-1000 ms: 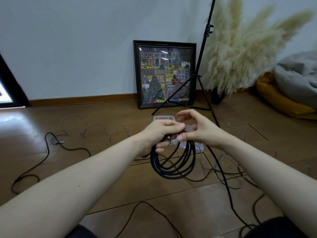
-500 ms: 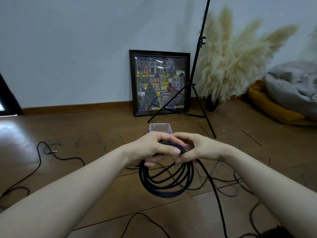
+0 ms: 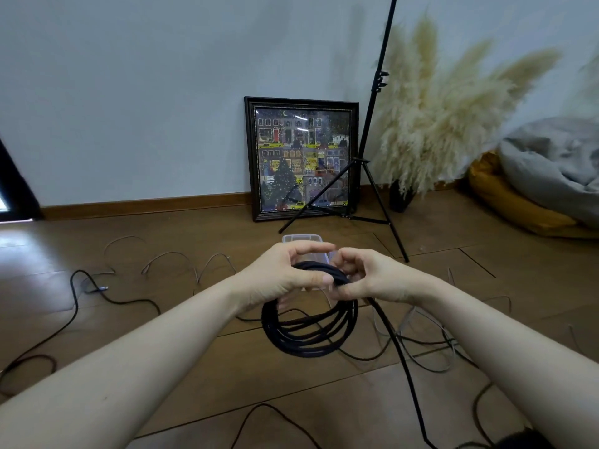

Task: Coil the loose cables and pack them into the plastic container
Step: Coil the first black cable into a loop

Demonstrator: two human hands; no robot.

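Brown wooden floorboards [image 3: 194,367] fill the lower part of the head view and run back to a pale wall with a wooden skirting board. A framed picture [image 3: 303,158] of a night-time town leans against that wall, and a black light stand [image 3: 372,131] rises just in front of its right side, its legs spread on the floor. Right of the stand sits a dark vase of cream pampas grass [image 3: 431,124], and at the far right edge a grey blanket [image 3: 551,160] lies over a yellow cushion [image 3: 505,202].

Both forearms reach forward from the bottom corners. The left hand [image 3: 285,277] grips the top of a black cable coil [image 3: 309,319], thumb laid across the strands and fingers curled over them. The right hand [image 3: 366,277] pinches the same bundle just beside the left, fingers bent round the strands. The coil hangs below the hands as several loose loops, above the floor. One black strand leaves the coil under the right hand and trails down toward the bottom edge.

Behind the hands, partly hidden by them, a clear plastic container [image 3: 301,239] stands on the floor. Loose cables [image 3: 97,296], black and grey, lie scattered over the boards on both sides.
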